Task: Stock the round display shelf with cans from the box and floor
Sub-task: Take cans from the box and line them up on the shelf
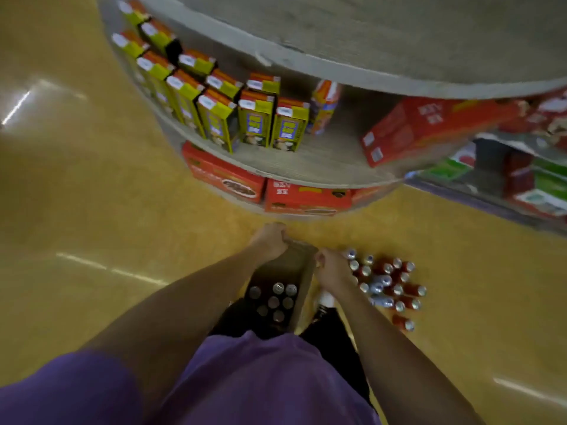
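Both hands, left (270, 240) and right (329, 268), grip the box (302, 289) by its top edges. Cans (277, 297) make it heavy and the cardboard soft, so holding underneath seems safer.

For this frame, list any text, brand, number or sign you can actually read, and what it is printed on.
None can be read with confidence.
Red cartons under the round shelf: large pale characters, blurred.
Red box on the shelf: white print, blurred.
Yellow-green cartons: blue panels and white top stickers, too small.
Cans on the floor and cans in the box: labels unreadable.
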`<state>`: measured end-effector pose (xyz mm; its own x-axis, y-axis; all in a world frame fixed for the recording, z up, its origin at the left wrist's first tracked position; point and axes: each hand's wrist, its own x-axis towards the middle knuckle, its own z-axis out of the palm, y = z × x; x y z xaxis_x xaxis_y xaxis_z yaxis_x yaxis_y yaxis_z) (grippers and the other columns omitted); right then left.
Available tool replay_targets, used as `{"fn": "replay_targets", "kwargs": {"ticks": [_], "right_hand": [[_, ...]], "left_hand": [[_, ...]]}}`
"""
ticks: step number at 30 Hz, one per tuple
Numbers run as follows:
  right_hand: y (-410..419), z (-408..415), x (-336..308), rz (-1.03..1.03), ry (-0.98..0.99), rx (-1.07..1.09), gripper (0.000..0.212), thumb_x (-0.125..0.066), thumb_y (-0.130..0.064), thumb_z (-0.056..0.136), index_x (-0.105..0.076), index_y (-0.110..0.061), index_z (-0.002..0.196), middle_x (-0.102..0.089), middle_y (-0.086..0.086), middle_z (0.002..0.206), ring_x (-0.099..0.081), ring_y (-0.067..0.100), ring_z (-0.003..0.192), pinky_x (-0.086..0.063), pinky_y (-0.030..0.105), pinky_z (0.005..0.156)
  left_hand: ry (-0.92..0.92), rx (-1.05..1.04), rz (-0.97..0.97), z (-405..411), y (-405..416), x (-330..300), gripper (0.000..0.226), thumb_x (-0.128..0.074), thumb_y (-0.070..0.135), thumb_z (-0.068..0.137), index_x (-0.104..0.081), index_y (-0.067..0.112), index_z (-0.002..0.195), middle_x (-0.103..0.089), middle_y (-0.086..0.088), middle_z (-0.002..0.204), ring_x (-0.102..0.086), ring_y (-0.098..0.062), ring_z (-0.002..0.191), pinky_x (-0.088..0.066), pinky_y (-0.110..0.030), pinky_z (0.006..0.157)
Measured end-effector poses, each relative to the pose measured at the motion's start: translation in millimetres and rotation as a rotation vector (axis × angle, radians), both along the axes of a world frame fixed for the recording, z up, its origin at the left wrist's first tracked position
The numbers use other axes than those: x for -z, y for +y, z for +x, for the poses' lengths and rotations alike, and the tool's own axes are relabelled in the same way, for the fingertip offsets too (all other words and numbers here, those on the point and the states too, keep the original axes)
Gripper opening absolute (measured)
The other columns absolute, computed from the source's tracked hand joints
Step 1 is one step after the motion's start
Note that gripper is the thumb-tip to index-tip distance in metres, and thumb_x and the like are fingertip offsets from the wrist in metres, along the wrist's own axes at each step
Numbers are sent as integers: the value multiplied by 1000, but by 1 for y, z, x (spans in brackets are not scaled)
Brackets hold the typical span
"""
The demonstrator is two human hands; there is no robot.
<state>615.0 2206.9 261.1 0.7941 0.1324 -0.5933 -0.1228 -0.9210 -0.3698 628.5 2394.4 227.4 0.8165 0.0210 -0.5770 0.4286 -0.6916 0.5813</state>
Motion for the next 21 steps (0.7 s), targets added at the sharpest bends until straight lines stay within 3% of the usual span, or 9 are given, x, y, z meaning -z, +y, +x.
{"fn": "replay_targets", "kwargs": {"ticks": [2,6,11,15,18,21], "right_hand": [[-1,10,19,25,27,-72,17,-63,-9,82,-55,-21,90,-57,0,95,-59,22,89,-41,29,68],[-15,23,66,63,164,-188,17,-64,-11,86,-62,-19,101,-58,-4,98,-56,15,89,-39,24,70],[-29,33,150,56,267,-329,10,-65,-14,81,-61,-20,88,-62,1,96,-59,24,88,-50,35,77],[-34,37,213,36,377,-229,13,-67,-11,82,-62,-19,91,-64,1,96,-59,22,90,-40,25,73],[-39,37,273,17,410,-192,17,-67,-10,83,-64,-17,98,-64,1,96,-59,20,90,-38,23,74],[-45,27,336,-1,415,-238,22,-65,-9,85,-64,-14,106,-61,-1,95,-53,15,87,-36,21,74]], "left_hand": [[52,-100,5,-3,0,0,15,-58,6,81,-63,12,94,-67,-11,106,-63,-30,99,-52,-35,79],[185,-262,80,-26,-13,23,28,-58,11,83,-64,9,111,-65,-13,112,-61,-33,104,-54,-39,82],[363,-525,63,-52,-48,99,16,-59,17,87,-63,13,101,-65,-9,102,-61,-29,90,-54,-37,73],[431,-723,65,-78,-79,159,14,-62,20,83,-63,15,95,-62,-3,86,-58,-26,81,-48,-34,69],[487,-822,-14,-100,-102,220,7,-59,18,81,-61,17,87,-63,-5,88,-62,-30,89,-51,-34,73],[516,-896,-58,-118,-121,283,12,-57,13,80,-58,15,92,-65,-9,93,-62,-32,89,-49,-33,70]]}}
